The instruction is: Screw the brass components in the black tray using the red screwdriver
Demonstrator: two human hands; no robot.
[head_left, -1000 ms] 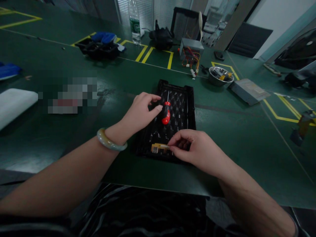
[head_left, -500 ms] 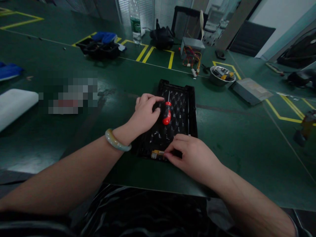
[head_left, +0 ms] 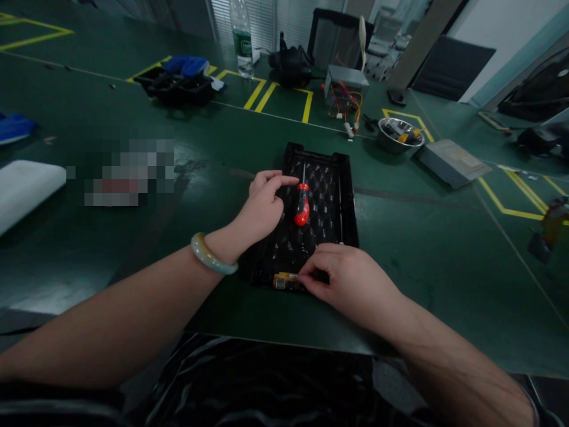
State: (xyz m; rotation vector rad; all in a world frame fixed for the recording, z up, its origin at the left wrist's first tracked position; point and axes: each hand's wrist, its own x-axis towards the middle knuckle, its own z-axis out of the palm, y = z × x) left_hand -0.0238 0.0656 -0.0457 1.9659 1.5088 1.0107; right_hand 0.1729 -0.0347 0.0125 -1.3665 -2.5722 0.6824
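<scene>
The right hand [head_left: 353, 273] has its fingers clamped on the right end of a small yellow circuit board [head_left: 287, 277], thumb and index pinching the edge. The board lies across the near end of a black tray [head_left: 349, 219], a metallic connector [head_left: 280, 284] at its left; whether it touches the tray or is held just above cannot be told.

The left hand [head_left: 263, 207] is over the tray's left side, index stretched out and thumb apart from it, with nothing between them. The index tip is beside the neck of a red-and-black screwdriver [head_left: 302, 207], perhaps touching it; the view does not settle this. The screwdriver lies in the tray, shaft pointing to the far end. A bangle [head_left: 208, 255] circles the left wrist.

Across the green bench [head_left: 413, 237], a clear bottle [head_left: 242, 50] stands far off, its green label bearing pale lettering too blurred to read. To its right is a grey metal box [head_left: 349, 80] with coloured wires. Nearer on the right, a steel bowl [head_left: 392, 145] holds yellow-and-black items, beside a flat grey case [head_left: 453, 163] whose pale label is illegible. Far left sits a black container [head_left: 175, 93] with something blue on top.
</scene>
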